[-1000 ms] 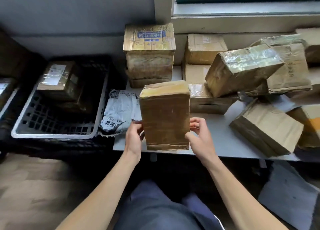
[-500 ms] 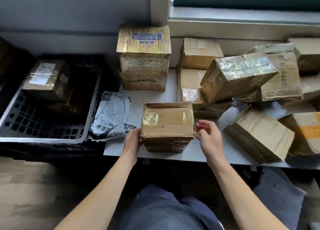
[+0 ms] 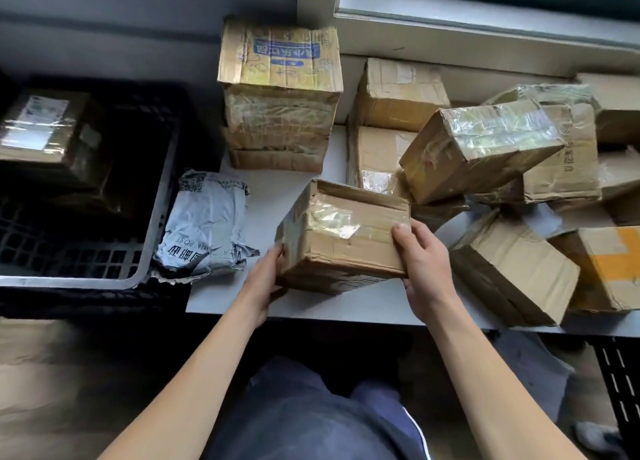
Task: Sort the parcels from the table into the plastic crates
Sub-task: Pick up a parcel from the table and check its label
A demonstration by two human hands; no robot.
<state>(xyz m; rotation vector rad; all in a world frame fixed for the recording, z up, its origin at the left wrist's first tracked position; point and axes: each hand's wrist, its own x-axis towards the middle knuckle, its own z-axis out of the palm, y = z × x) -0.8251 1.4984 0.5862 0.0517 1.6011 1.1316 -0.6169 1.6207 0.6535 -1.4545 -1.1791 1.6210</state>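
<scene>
left grip and right grip each curl round an end of the taped cardboard parcel, tilted at the table front. it looks like the pick-up step; the next move probably calls for lifting it left into the grey plastic crate.

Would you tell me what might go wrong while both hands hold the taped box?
The box, tilted between left hand and right hand, might slip on its glossy tape. Moving left toward the crate, it may knock the grey mailer off the table edge. The tilted parcel behind could slide.
</scene>
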